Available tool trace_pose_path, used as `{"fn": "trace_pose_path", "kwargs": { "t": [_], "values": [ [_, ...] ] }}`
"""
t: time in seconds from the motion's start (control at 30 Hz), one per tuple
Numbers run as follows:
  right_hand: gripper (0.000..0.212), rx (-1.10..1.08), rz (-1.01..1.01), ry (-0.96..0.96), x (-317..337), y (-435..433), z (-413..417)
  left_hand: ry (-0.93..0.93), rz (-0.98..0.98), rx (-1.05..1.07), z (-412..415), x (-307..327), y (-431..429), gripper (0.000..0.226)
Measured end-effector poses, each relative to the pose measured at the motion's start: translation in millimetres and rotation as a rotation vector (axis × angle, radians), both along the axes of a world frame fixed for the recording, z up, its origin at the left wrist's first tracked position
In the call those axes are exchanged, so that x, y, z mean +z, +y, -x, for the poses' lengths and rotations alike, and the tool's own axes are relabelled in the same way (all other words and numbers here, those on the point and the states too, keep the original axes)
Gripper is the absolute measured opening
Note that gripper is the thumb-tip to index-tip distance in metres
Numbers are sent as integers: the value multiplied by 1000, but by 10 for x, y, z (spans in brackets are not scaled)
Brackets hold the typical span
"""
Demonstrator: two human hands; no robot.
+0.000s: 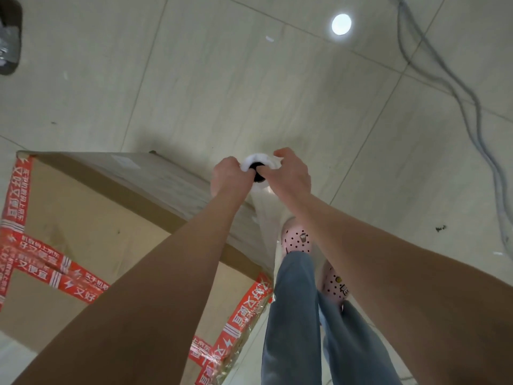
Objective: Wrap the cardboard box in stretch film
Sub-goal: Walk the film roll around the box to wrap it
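large brown cardboard box (83,223), sealed with strips of red printed tape (19,195), standing on the pale tiled floor (249,79) at lower left, top face bare of film as far as can be seen. clear stretch film (194,195) lying flat along the box's long side face, leading toward the near right corner and a white roll of film with a dark core hole (258,158). roll held upright just beside that face; touching the cardboard or not, impossible to tell. left hand (227,175) curled round the roll's top rim from the left, gripping it; right hand (293,173) curled over the rim from the right, gripping too, fingertips mostly hidden. judged as mid-wrap, with the corner turn next.

possible trouble from here:
- slack or wrinkled film from any drop in pull while rounding the corner
- a tear on the sharp cardboard edge from too hard a pull
- film creeping up or down the face from a tilted roll
- a light box dragged or turned on smooth tiles by the tension

close below the roll, blue denim trouser legs (294,315) and pink dotted clogs (295,240), near enough to snag the film or stumble against the box. further right, loose grey cables (458,87) across the tiles, a trip hazard on a wide circuit. dark object (9,37) at top left, too cropped to identify.
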State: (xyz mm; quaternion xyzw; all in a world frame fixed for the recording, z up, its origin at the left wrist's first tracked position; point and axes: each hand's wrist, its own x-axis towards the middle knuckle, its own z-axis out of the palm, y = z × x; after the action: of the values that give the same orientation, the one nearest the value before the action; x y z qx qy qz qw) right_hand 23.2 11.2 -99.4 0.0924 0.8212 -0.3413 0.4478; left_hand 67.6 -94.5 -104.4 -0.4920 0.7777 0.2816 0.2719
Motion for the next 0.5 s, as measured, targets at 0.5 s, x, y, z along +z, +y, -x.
{"fn": "trace_pose_path", "kwargs": {
  "t": [0.5],
  "values": [
    [32, 144, -33, -45, -35, -400, 92, -79, 101, -688, 209, 52, -350, 32]
  ]
}}
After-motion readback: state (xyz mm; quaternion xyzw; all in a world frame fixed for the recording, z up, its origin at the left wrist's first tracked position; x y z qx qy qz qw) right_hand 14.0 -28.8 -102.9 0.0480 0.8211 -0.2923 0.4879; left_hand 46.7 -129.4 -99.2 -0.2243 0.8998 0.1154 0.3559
